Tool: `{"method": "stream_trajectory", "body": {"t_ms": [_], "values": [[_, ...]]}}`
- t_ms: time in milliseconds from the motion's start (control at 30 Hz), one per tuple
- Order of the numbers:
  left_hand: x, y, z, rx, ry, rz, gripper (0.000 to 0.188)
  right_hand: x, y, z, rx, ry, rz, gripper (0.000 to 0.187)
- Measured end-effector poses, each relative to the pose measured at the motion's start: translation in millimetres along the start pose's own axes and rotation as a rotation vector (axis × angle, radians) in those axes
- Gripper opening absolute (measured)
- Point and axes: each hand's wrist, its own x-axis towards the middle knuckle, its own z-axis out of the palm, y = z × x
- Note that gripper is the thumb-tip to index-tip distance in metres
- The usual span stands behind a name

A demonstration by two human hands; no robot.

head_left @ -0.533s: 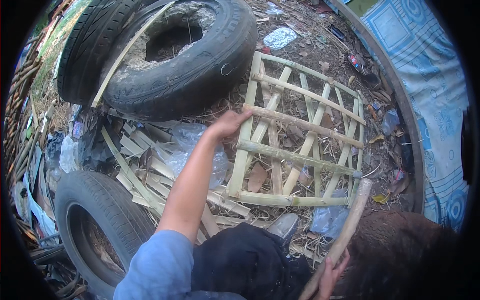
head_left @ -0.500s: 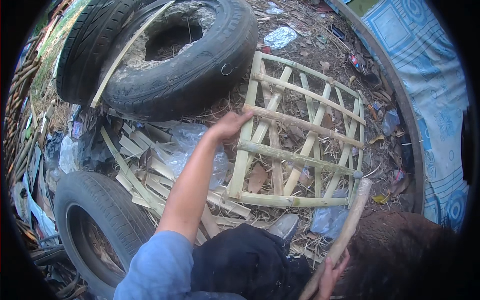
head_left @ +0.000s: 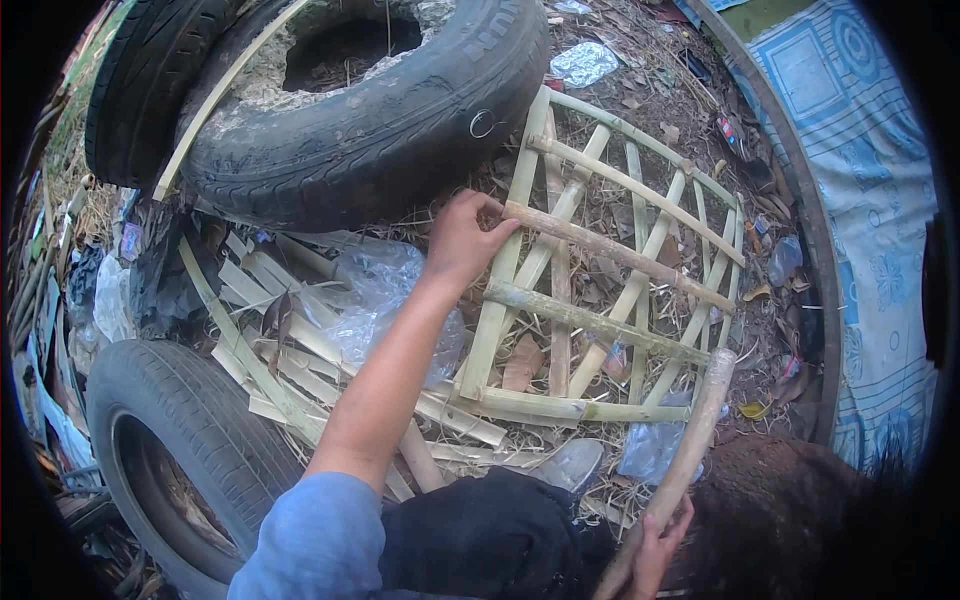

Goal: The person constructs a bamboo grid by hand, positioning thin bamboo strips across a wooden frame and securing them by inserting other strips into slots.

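A lattice of pale green and tan bamboo strips (head_left: 630, 282) lies on the ground in front of me. My left hand (head_left: 468, 238) reaches to its left side, where thumb and fingers close at the end of one tan crosswise strip. Low in the head view, my right hand (head_left: 658, 545) is wrapped round a thick wooden stick (head_left: 690, 440). The stick slants up and away, its far end overlapping the lattice's near right corner; whether they touch I cannot tell.
Beyond my left hand lies a big tyre (head_left: 370, 165) with a rough filled middle; another tyre (head_left: 190, 450) stands at the near left. Split bamboo pieces (head_left: 300, 375) and a clear plastic bag (head_left: 385, 300) lie between. A blue patterned sheet (head_left: 865, 220) hangs or lies at the right.
The view has shifted a little. My left hand's fingers have changed their hold at the strip's end and now show more bent. The right hand still grips the stick.
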Motion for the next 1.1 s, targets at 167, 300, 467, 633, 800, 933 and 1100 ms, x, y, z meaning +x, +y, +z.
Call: {"method": "stream_trajectory", "body": {"t_ms": [167, 300, 467, 633, 800, 933, 1100], "values": [[3.4, -4.7, 7.3, -0.15, 0.081, -0.01, 0.025, 5.0, -13.6, 8.4, -0.036, -0.011, 0.005, 0.065], [10.2, -15.2, 9.5, -0.198, 0.035, -0.187, 0.027, 5.5, -20.2, 14.8, -0.059, -0.01, 0.0, 0.064], [18.6, -12.4, 7.7, -0.499, -0.378, -0.586, 0.045, 7.3, -23.3, 14.5, -0.07, 0.01, 0.005, 0.064], [16.0, -6.1, 7.5, -0.467, -0.397, -0.619, 0.062, 0.8, -30.2, 19.5, -0.077, 0.04, -0.014, 0.064], [20.6, -26.8, 18.5, -0.389, -0.452, -0.56, 0.074, -3.2, -36.5, 13.5, 0.013, 0.085, 0.171, 0.064], [14.5, -10.9, 14.5, -0.513, -0.422, -0.627, 0.074, -8.7, -28.1, 7.0, -0.009, 0.117, 0.106, 0.064], [10.1, -0.9, 18.0, -0.586, -0.353, -0.686, 0.075, -22.5, -19.2, 2.3, -0.046, 0.17, 0.08, 0.063]]}}
